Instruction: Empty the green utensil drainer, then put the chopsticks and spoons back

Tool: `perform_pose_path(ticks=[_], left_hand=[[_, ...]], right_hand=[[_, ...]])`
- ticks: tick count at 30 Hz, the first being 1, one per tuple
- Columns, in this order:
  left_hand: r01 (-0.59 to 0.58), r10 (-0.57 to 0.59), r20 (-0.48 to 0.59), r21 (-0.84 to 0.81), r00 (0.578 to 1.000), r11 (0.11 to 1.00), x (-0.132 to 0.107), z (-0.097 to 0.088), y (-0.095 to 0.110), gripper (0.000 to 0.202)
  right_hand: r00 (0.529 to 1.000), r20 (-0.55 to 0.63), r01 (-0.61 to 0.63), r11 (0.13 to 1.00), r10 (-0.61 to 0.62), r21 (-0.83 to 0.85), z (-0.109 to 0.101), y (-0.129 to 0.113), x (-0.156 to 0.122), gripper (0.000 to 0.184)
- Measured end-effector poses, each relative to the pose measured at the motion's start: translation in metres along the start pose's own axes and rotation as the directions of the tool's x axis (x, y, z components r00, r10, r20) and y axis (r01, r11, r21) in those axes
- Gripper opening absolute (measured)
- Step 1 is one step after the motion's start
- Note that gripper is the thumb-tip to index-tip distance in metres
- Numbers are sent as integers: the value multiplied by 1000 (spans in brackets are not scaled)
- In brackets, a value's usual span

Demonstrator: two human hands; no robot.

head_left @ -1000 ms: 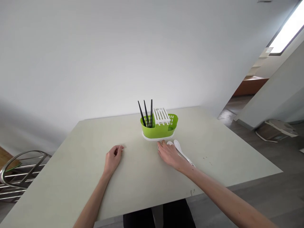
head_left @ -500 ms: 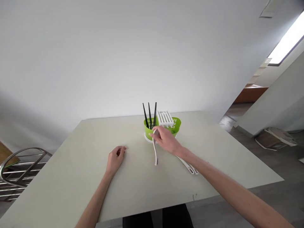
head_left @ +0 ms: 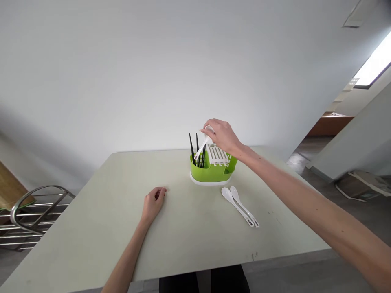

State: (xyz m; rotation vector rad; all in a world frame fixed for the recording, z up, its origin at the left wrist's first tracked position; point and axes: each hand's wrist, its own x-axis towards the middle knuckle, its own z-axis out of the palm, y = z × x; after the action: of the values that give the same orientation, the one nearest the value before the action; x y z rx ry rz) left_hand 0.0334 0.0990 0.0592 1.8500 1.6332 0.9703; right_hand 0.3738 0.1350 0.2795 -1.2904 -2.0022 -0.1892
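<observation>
My right hand (head_left: 222,133) grips a white spoon (head_left: 202,147) by its bowl, above the left compartment of a green utensil holder (head_left: 210,175). The spoon's handle points down and left, in front of several black chopsticks (head_left: 192,145) that stand in that compartment. A slotted white rack (head_left: 217,154) sits over the middle of the holder. Two more white spoons (head_left: 239,207) lie side by side on the table, in front of the holder to the right. My left hand (head_left: 153,203) rests on the tabletop with fingers curled; no object shows in it.
The pale table (head_left: 180,240) stands against a white wall (head_left: 152,81). Beyond its left side is a metal-tube rack (head_left: 39,215). A covered box-like item (head_left: 363,185) stands on the floor at the right.
My right hand has risen from the holder's front to above it, carrying the spoon. The spoon's handle now reaches the holder's opening. My left hand stays on the table.
</observation>
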Motion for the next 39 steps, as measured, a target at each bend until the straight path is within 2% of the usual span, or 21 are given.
perform_pose_path(ticks=[2, 5, 9, 17, 23, 26, 29, 32, 35, 37, 39], left_hand=[[-1, 1, -3, -3, 1000, 1000, 0, 1, -1, 45], [1, -1, -4, -6, 1000, 1000, 0, 1, -1, 45], [7, -7, 9, -13, 1000, 1000, 0, 0, 1, 44], [-17, 17, -5, -8, 1000, 1000, -1, 2, -1, 41], [-32, 32, -5, -2, 999, 999, -2, 1, -1, 40], [-28, 28, -2, -6, 1000, 1000, -3, 0, -1, 38], [-21, 21, 1, -11, 1000, 1000, -4, 0, -1, 37], [-23, 23, -3, -10, 1000, 1000, -4, 0, -2, 38], [-30, 30, -10, -7, 1000, 1000, -3, 0, -1, 39], [-32, 32, -10, -2, 999, 999, -3, 0, 0, 40], [-35, 35, -8, -1, 999, 999, -3, -1, 1, 41]], right_hand=[[993, 120, 18, 997, -9, -81, 6, -6, 0, 20], [953, 304, 65, 975, 3, -212, 22, -18, -1, 19], [891, 446, 68, 948, 82, -310, 50, -28, -2, 19], [865, 475, 7, 941, 164, -338, 89, -37, -1, 26], [850, 462, -107, 941, 254, -319, 113, -40, 0, 17], [853, 440, -165, 945, 281, -284, 119, -42, -2, 25], [859, 425, -203, 952, 285, -229, 116, -41, -5, 33], [873, 406, -218, 961, 270, -171, 100, -37, -12, 35], [904, 368, -230, 973, 219, -16, 70, -34, -26, 37], [918, 353, -248, 958, 183, 147, 44, -31, -42, 34], [918, 360, -263, 935, 167, 238, 15, -27, -63, 30]])
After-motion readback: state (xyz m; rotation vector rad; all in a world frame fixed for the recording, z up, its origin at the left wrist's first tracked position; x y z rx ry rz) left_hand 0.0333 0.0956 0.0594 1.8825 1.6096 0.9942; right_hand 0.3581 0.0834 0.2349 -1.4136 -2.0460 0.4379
